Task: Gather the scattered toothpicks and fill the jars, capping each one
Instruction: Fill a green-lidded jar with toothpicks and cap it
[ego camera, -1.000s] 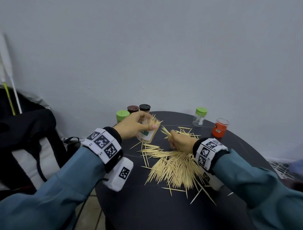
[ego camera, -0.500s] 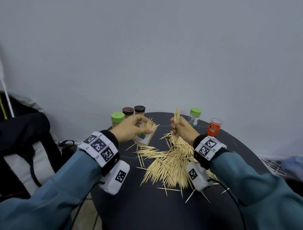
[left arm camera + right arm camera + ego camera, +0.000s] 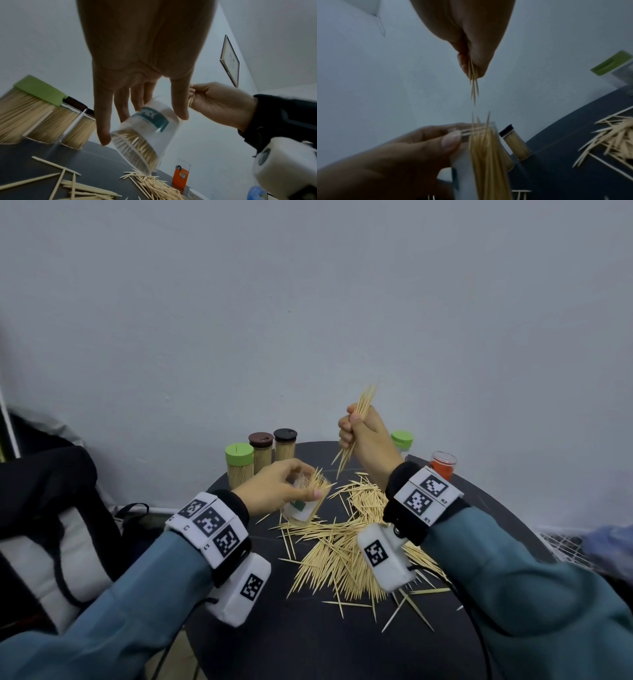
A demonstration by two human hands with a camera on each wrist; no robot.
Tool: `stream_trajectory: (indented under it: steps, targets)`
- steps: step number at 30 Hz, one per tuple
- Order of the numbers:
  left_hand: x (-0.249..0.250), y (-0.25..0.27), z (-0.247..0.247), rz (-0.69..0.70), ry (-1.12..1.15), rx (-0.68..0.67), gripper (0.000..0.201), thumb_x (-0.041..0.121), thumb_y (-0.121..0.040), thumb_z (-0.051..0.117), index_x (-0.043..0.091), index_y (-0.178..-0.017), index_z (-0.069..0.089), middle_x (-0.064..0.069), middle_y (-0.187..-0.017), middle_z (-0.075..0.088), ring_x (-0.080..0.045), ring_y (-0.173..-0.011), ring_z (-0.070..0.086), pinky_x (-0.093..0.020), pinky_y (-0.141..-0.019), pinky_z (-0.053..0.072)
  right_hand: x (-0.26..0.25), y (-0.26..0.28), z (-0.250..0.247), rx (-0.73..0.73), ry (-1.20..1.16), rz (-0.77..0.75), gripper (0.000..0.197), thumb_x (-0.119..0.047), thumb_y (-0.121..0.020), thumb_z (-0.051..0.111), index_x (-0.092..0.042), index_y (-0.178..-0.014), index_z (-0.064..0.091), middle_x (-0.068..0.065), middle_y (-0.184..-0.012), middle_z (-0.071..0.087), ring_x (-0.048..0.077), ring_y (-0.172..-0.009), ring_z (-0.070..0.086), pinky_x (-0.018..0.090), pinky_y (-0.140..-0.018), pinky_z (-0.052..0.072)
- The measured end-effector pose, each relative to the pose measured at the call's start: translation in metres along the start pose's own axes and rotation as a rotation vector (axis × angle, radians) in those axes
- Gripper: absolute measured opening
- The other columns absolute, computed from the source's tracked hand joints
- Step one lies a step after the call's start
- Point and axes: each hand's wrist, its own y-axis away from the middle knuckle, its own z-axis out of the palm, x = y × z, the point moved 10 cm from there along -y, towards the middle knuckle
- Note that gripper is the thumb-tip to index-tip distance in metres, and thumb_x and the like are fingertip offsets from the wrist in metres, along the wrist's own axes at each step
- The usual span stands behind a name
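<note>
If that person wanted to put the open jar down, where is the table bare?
Bare dark table shows at the near edge, below the toothpick pile, and left of the pile under the left hand. The middle is crowded with toothpicks; the back left holds three capped jars.

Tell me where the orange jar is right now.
In the head view the orange jar stands uncapped at the table's far right edge, just right of the green-lidded jar and behind the right hand.

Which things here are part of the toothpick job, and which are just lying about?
In the job: left hand holding the clear jar; right hand gripping a toothpick bundle; scattered toothpicks; three filled capped jars; green-lidded jar; orange jar.

Lying about: black bag; framed picture.
</note>
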Motion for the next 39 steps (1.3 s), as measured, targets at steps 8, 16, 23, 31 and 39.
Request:
stream_trajectory:
  steps: [8, 16, 23, 31, 39]
  targets:
    - [0.007, 0.001, 0.001, 0.02, 0.148, -0.011, 0.045, 0.021, -0.085, 0.066, 0.015, -0.126, 0.047, 0.009, -0.096, 0.058, -0.002, -0.08, 0.057, -0.015, -0.058, 0.048, 0.016, 0.02, 0.03, -0.099, 0.038, 0.01, 0.011, -0.011, -0.102, 0.023, -0.009, -0.106, 0.034, 0.0, -0.075, 0.048, 0.009, -0.068, 0.051, 0.011, -0.059, 0.047]
    - [0.01, 0.001, 0.004, 0.013, 0.243, -0.018, 0.039, 0.018, -0.086, 0.065, 0.015, -0.12, 0.047, 0.0, -0.102, 0.059, -0.01, -0.091, 0.059, -0.027, -0.072, 0.054, 0.027, 0.026, 0.033, -0.128, -0.033, 0.004, 0.022, -0.016, -0.101, 0.029, -0.016, -0.086, 0.045, 0.004, -0.092, 0.063, 0.015, -0.089, 0.062, 0.036, -0.087, 0.051]
    - [0.017, 0.001, 0.008, 0.047, 0.288, -0.038, 0.044, 0.015, -0.088, 0.062, 0.024, -0.127, 0.044, 0.009, -0.103, 0.057, -0.003, -0.092, 0.057, -0.014, -0.065, 0.053, 0.024, 0.031, 0.023, -0.133, 0.025, -0.047, 0.028, -0.012, -0.101, 0.027, -0.012, -0.082, 0.047, 0.008, -0.094, 0.066, 0.006, -0.088, 0.064, 0.016, -0.079, 0.051]
    - [0.014, -0.004, 0.012, 0.005, 0.26, -0.018, 0.052, 0.022, -0.085, 0.064, 0.01, -0.132, 0.044, 0.003, -0.101, 0.058, -0.01, -0.091, 0.06, -0.028, -0.072, 0.054, 0.033, 0.028, 0.003, -0.101, 0.266, 0.032, 0.016, -0.01, -0.098, 0.039, -0.017, -0.091, 0.051, 0.004, -0.115, 0.065, 0.009, -0.106, 0.057, 0.022, -0.094, 0.04]
    - [0.016, -0.004, 0.02, 0.011, 0.178, -0.067, 0.055, 0.025, -0.084, 0.066, 0.014, -0.133, 0.044, 0.005, -0.105, 0.053, -0.006, -0.09, 0.056, -0.025, -0.073, 0.053, 0.017, 0.022, -0.007, -0.111, 0.397, 0.009, 0.028, -0.018, -0.101, 0.033, -0.018, -0.121, 0.053, -0.006, -0.126, 0.058, 0.002, -0.118, 0.046, 0.006, -0.089, 0.031]
